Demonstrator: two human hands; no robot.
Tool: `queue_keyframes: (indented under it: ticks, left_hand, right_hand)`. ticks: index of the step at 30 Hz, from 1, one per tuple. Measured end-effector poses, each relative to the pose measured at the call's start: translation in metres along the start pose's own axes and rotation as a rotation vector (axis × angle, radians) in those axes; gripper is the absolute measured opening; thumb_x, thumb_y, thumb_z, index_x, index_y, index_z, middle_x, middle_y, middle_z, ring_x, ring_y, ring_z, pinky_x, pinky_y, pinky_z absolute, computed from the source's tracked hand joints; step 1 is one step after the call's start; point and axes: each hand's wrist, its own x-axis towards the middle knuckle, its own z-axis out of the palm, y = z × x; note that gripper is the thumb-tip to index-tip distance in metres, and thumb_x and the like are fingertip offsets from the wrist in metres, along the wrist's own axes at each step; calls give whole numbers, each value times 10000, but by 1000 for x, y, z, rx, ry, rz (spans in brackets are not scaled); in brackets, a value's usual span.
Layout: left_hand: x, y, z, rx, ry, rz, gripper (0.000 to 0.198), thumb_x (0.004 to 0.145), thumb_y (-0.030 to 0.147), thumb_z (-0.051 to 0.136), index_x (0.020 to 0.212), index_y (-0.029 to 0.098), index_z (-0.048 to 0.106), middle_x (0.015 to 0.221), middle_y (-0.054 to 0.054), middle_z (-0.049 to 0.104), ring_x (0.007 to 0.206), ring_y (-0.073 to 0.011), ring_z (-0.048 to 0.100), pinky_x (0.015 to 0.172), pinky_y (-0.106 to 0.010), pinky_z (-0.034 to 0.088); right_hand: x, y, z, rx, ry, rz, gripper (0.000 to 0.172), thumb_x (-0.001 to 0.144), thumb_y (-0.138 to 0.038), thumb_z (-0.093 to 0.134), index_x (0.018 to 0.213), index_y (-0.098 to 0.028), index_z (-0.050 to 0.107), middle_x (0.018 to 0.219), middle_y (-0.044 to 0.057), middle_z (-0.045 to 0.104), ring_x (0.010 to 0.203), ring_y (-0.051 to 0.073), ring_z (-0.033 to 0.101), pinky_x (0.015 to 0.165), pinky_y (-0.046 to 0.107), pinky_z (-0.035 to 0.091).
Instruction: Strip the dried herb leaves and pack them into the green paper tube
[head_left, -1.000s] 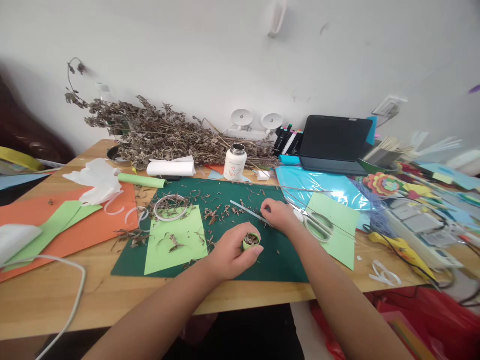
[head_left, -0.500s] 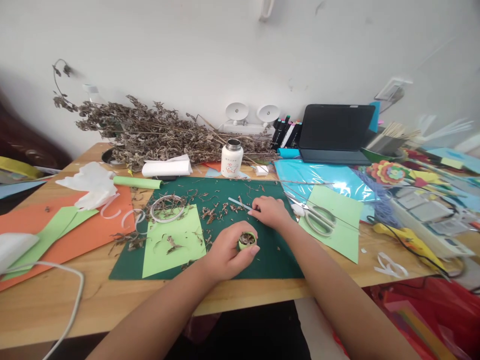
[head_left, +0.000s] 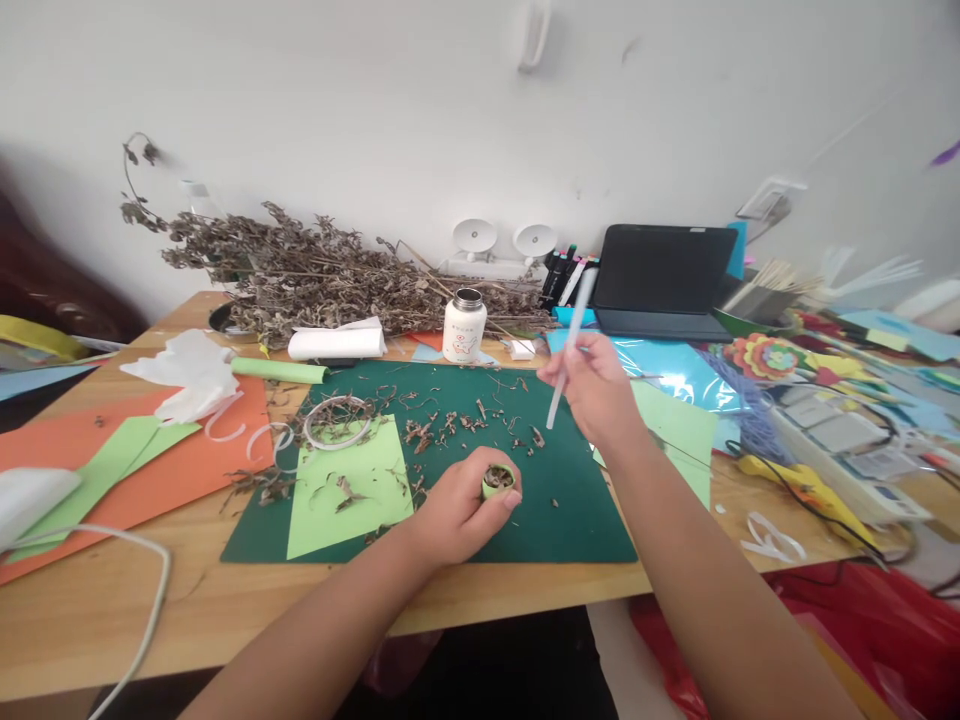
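Observation:
My left hand (head_left: 461, 508) is wrapped round a green paper tube (head_left: 498, 483) standing upright near the mat's front, its mouth showing dried brown leaves inside. Above the mat's right side, my right hand (head_left: 596, 385) grips a whitish translucent stick (head_left: 574, 340), tilted with its lower end toward the mat; it looks like a glue stick. Crumbled dried leaves (head_left: 450, 428) lie scattered on the green cutting mat (head_left: 570, 510). A light green paper sheet (head_left: 322, 510) with leaf bits lies left of my left hand, and a white tape ring (head_left: 337, 445) rests over its top edge.
Dried plant stems (head_left: 300, 270) are heaped along the wall. A white bottle (head_left: 464, 325) without a lid stands behind the mat. At the right are a black tablet (head_left: 667, 275), blue plastic film (head_left: 675, 370) and a yellow glue gun (head_left: 806, 500). Orange paper (head_left: 97, 450) covers the left.
My right hand has lifted the whitish stick off the mat and moved right, turning it more upright. My left hand stays round the paper tube. The view has shifted slightly.

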Motion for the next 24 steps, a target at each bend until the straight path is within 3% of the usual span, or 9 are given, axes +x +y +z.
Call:
queue_keyframes:
  ticks: [1,3,5,9,14,24]
  left_hand:
    - [0,1,0,-5,-16,-18,149,806,279,339,863,156,401,749,-55,548,672,-136,500,613,-278,399]
    - [0,3,0,-14,-53,-42,153,813,286,332,873,157,386,761,-54,553,674,-134,511,621,-280,404]
    - [1,4,0,-19,-84,-60,164,815,306,326,870,158,372,741,-46,550,662,-133,518,618,-280,408]
    - [1,3,0,6,-114,-70,206,818,345,302,880,154,349,718,-45,533,647,-136,517,601,-278,408]
    - [0,1,2,45,-112,-35,262,817,389,273,889,145,339,681,-50,534,610,-145,507,567,-280,405]
    - [1,2,2,78,-142,-16,283,813,402,256,871,142,352,693,-62,534,607,-153,502,568,-278,410]
  right_hand:
    - [-4,-13,0,232,57,-32,109,787,-361,358,825,-261,342,600,-67,408,550,94,457,594,279,408]
    - [-15,-42,1,485,88,-72,84,780,-353,398,795,-278,363,568,-74,312,462,76,364,496,233,367]
    - [-29,-73,2,590,101,-95,99,806,-363,355,765,-281,391,549,-67,249,409,73,273,404,204,274]
    - [-48,-112,5,687,-27,-91,245,830,-414,288,666,-264,390,490,-68,167,349,69,153,351,203,172]
    - [-55,-108,22,784,-214,-89,305,802,-465,330,602,-235,357,461,-76,153,347,59,132,336,187,156]
    - [-56,-103,25,811,-295,-113,301,778,-445,404,578,-222,378,462,-75,163,366,54,135,355,193,156]
